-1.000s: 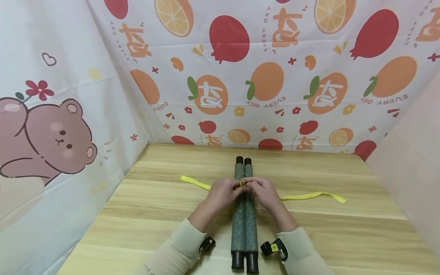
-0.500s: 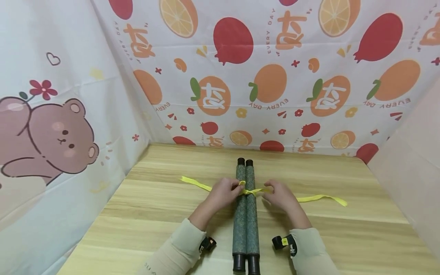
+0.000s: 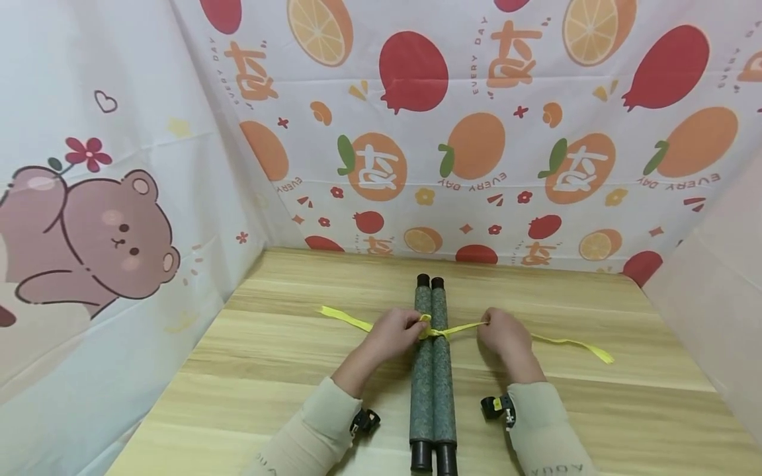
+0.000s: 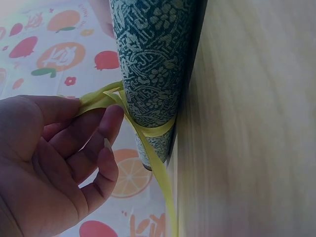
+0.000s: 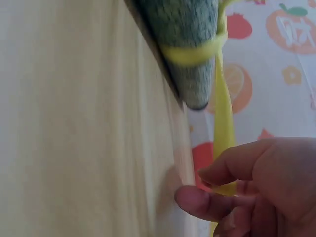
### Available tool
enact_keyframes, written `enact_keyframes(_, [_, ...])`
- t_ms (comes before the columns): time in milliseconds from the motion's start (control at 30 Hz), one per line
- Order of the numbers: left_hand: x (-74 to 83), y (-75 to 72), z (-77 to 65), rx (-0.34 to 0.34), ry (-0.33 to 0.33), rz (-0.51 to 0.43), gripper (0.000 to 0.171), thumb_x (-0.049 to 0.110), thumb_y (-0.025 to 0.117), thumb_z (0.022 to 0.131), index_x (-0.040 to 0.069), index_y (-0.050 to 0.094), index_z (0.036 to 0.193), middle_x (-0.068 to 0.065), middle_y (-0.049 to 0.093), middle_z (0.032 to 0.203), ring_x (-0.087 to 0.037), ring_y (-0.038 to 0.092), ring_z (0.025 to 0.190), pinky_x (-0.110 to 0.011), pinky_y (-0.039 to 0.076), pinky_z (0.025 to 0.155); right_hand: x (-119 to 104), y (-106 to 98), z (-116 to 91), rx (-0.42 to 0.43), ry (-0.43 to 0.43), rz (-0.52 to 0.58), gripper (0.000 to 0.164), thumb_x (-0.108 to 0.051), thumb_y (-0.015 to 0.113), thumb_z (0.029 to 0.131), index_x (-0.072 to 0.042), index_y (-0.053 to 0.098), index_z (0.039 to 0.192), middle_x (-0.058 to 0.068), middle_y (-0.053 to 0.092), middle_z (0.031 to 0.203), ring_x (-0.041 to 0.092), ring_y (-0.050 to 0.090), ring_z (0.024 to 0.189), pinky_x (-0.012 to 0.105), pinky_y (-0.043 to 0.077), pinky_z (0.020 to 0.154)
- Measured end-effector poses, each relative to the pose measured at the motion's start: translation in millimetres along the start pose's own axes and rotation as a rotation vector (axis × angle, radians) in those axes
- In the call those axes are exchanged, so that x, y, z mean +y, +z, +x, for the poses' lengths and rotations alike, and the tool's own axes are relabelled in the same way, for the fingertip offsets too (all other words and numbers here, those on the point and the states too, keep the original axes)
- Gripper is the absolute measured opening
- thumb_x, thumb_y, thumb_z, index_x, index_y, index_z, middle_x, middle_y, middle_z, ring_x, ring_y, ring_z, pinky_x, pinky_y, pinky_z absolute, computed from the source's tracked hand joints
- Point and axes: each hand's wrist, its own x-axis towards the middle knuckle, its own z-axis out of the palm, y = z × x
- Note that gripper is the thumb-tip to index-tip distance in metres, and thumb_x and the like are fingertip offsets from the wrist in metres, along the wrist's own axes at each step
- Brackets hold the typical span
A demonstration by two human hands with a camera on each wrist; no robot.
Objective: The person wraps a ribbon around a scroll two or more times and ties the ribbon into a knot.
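A green patterned scroll point(image 3: 421, 390), rolled up on two rods with dark end caps, lies lengthwise on the table. A yellow ribbon point(image 3: 460, 328) goes round its middle, with a knot or crossing on top. My left hand point(image 3: 393, 334) pinches a looped part of the ribbon just above the scroll; in the left wrist view, thumb and fingers grip this yellow fold point(image 4: 96, 101). To the scroll's right, my right hand point(image 3: 506, 336) pinches another length, stretched fairly straight from the knot. The right wrist view shows that strand point(image 5: 223, 118) running into the fingers.
One loose ribbon tail point(image 3: 345, 318) lies left on the wooden table point(image 3: 268, 370), another tail point(image 3: 580, 345) right. A fruit-print cloth point(image 3: 417, 158) hangs behind the table, a bear-print cloth point(image 3: 119, 238) at the left. Wrist cameras sit at both cuffs.
My right hand has moved from beside the left one out to the right, drawing a ribbon strand from the knot. My left hand still holds the loop. The view has shifted slightly.
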Motion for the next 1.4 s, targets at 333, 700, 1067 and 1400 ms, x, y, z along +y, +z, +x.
enact_keyframes(333, [-0.3,-1.5,-1.4,0.006,-0.011,0.0,0.024,0.022,0.058,0.1,0.011,0.07,0.082,-0.008,0.069,0.071,-0.007,0.048,0.052,-0.022,0.038,0.046,29.5,-12.7,46.0,-0.014,-0.014,0.189,0.052,-0.019,0.037,0.095,-0.001,0.045,0.143,0.026,0.049,0.142,0.045,0.05,0.123,0.056,0.044,0.096])
enact_keyframes(700, [1.3,-1.1,-2.9,-0.006,0.049,0.033,0.025,0.018,0.061,0.098,0.011,0.065,0.074,0.008,0.046,0.059,-0.006,0.04,0.052,-0.02,0.032,0.049,-54.7,-6.7,71.1,0.262,-0.273,0.308,0.043,-0.002,0.057,0.093,-0.006,0.058,0.135,0.014,0.045,0.15,0.036,0.042,0.137,0.051,0.045,0.1])
enact_keyframes(1067, [-0.3,-1.0,-2.2,0.005,0.105,0.104,0.037,0.018,0.061,0.097,0.018,0.048,0.062,0.009,0.038,0.055,-0.005,0.035,0.05,-0.02,0.03,0.05,-157.3,-9.3,52.1,-0.267,-0.668,-0.089,0.067,0.019,0.041,0.085,-0.021,0.062,0.134,0.008,0.049,0.148,0.026,0.046,0.136,0.04,0.048,0.1])
enact_keyframes(1400, [-2.0,-2.1,-1.9,0.007,0.129,0.098,0.041,0.014,0.059,0.096,0.018,0.044,0.058,0.009,0.035,0.051,-0.005,0.032,0.046,-0.02,0.029,0.048,-160.3,-19.3,35.7,-0.433,-0.646,0.127,0.056,0.0,0.037,0.098,-0.023,0.045,0.148,0.006,0.058,0.138,0.03,0.058,0.121,0.039,0.047,0.089])
